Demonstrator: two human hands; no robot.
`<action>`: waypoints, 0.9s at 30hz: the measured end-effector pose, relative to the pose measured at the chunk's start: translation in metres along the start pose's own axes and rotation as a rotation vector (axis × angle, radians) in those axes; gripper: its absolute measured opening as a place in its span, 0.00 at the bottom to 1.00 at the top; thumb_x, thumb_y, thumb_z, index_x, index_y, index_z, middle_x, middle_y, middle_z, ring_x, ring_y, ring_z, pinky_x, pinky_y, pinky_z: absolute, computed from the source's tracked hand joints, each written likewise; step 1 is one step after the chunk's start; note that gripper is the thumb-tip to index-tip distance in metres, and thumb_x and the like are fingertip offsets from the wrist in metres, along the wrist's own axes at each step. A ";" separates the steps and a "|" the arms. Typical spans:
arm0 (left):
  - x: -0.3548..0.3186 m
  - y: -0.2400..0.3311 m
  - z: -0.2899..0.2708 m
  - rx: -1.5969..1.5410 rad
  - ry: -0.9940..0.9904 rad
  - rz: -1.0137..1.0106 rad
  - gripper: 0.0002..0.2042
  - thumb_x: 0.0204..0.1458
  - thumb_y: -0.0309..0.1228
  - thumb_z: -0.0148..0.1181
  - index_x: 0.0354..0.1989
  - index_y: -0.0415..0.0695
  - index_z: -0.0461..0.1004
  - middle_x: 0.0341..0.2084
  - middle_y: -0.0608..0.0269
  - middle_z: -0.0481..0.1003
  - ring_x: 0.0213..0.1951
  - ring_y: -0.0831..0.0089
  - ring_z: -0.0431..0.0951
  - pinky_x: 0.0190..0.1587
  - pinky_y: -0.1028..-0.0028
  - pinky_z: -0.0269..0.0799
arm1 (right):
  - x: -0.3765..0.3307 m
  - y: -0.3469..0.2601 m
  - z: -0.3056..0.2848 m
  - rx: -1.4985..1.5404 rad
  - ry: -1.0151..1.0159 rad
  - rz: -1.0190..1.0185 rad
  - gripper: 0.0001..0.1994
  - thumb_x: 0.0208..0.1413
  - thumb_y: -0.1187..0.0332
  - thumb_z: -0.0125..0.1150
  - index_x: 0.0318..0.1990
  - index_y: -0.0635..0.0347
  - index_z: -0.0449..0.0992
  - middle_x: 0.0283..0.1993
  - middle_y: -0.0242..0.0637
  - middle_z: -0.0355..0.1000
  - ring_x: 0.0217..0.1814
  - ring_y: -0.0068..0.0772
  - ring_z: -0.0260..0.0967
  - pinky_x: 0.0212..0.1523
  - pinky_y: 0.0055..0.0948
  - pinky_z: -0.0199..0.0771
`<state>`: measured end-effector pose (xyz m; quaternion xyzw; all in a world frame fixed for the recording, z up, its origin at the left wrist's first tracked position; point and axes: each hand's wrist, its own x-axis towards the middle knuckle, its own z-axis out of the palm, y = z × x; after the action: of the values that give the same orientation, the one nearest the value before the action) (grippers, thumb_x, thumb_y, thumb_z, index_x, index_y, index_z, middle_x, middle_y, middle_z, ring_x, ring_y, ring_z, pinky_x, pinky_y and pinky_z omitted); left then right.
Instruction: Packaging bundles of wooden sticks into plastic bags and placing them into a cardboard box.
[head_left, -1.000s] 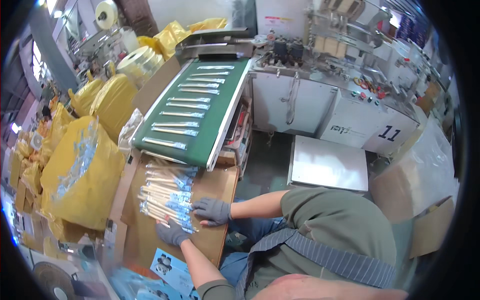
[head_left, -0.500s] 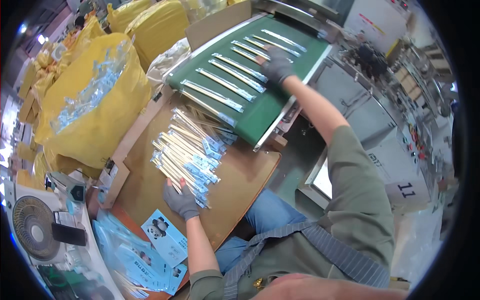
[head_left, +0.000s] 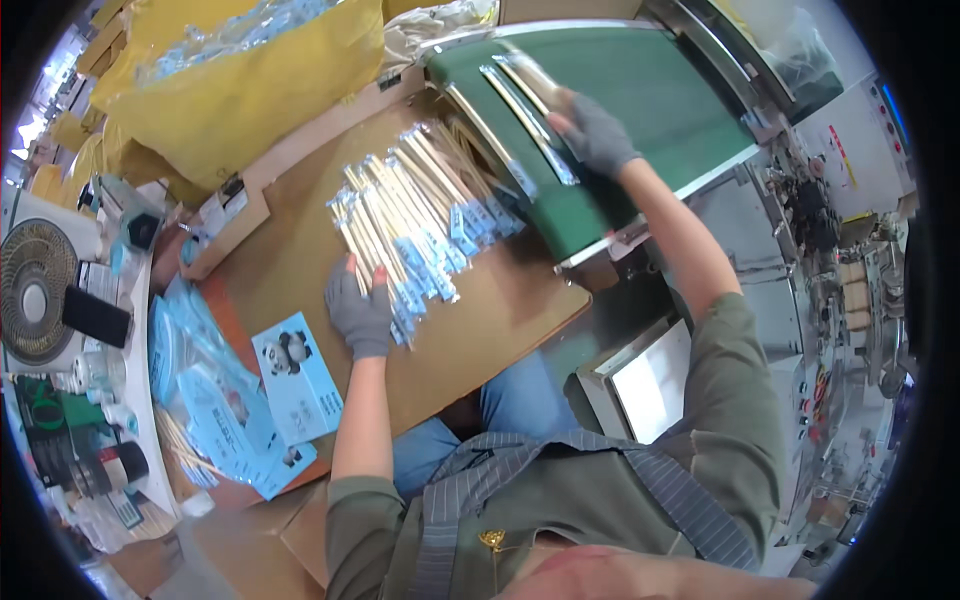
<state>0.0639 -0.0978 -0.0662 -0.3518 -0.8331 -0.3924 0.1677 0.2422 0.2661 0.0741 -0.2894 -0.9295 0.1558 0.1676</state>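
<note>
My right hand (head_left: 602,140), in a grey glove with bare fingertips, is over the green conveyor belt (head_left: 670,90). Its fingers close round a motion-blurred bunch of wrapped chopsticks (head_left: 532,76). Other wrapped chopsticks (head_left: 492,140) lie slantwise on the belt to its left. My left hand (head_left: 360,315), gloved the same way, rests at the near left edge of a pile of wrapped chopsticks (head_left: 400,215). Its thumb and forefinger are apart and touch the pile. The packs are clear film with blue printed ends, lying side by side on the brown tabletop (head_left: 510,300).
Blue panda-printed bags (head_left: 297,380) lie at the table's left. A fan (head_left: 38,290) and a dark phone (head_left: 97,316) stand on a white shelf farther left. Behind is a large yellow sack (head_left: 270,95) of wrappers. Machinery (head_left: 750,240) flanks the belt's right side.
My right hand has gathered up chopstick packs from the belt, where fewer lie now. My left hand stays at the pile. The view has shifted, with the belt now farther right.
</note>
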 end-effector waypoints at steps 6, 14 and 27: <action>0.003 -0.005 -0.002 0.032 0.006 -0.028 0.21 0.53 0.42 0.59 0.46 0.35 0.72 0.41 0.47 0.75 0.45 0.56 0.74 0.50 0.64 0.67 | -0.028 -0.155 0.061 -0.034 -0.078 -0.161 0.39 0.54 0.40 0.49 0.59 0.69 0.59 0.60 0.55 0.62 0.64 0.53 0.57 0.62 0.40 0.58; 0.065 0.013 0.005 -0.939 -0.257 -0.852 0.40 0.52 0.59 0.52 0.57 0.31 0.61 0.50 0.45 0.70 0.55 0.59 0.67 0.55 0.65 0.63 | 0.031 -0.129 0.150 0.177 -0.083 0.589 0.44 0.43 0.33 0.56 0.54 0.69 0.67 0.53 0.61 0.68 0.56 0.54 0.67 0.56 0.37 0.66; 0.072 0.034 -0.069 -1.348 -0.206 -0.644 0.27 0.42 0.30 0.71 0.50 0.33 0.68 0.36 0.60 0.76 0.36 0.74 0.76 0.43 0.73 0.73 | -0.051 -0.256 0.123 1.626 -0.430 0.232 0.29 0.46 0.63 0.69 0.54 0.68 0.68 0.47 0.39 0.72 0.47 0.27 0.70 0.48 0.25 0.70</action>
<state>0.0382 -0.1027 0.0360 -0.1524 -0.4857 -0.8119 -0.2857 0.1076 0.0112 0.0517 -0.1363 -0.5045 0.8432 0.1261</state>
